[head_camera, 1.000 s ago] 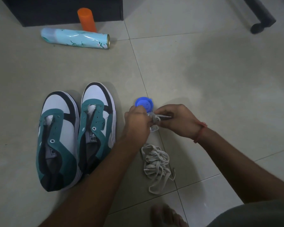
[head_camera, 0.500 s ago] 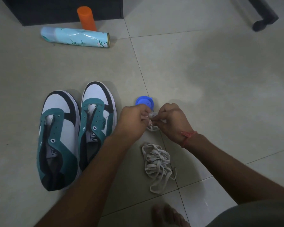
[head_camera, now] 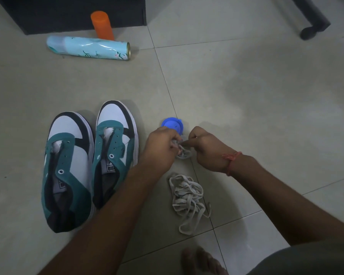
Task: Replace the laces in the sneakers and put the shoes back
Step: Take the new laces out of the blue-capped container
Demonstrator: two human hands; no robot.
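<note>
Hands drawn closer since a second ago: left hand [head_camera: 162,144] and right hand [head_camera: 205,147] both pinching bundled shoelace [head_camera: 182,152], apparently untangling; sneakers [head_camera: 91,163] unlaced.

both hands [head_camera: 163,147] pinching bundled lace [head_camera: 182,152], unlaced sneakers [head_camera: 91,163] beside

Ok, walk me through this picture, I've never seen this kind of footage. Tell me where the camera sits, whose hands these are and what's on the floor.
There is no machine here: a person wears a camera on the head, looking down at their own arms. The left hand and right hand together pinch a bunched pale lace just above the tiled floor. Below them lies a loose lace pile. To the left stand two green, white and black sneakers side by side, with no laces in them. A blue cap lies beyond the hands. Farther off, a light blue spray can lies on its side beside an upright orange cylinder.
</note>
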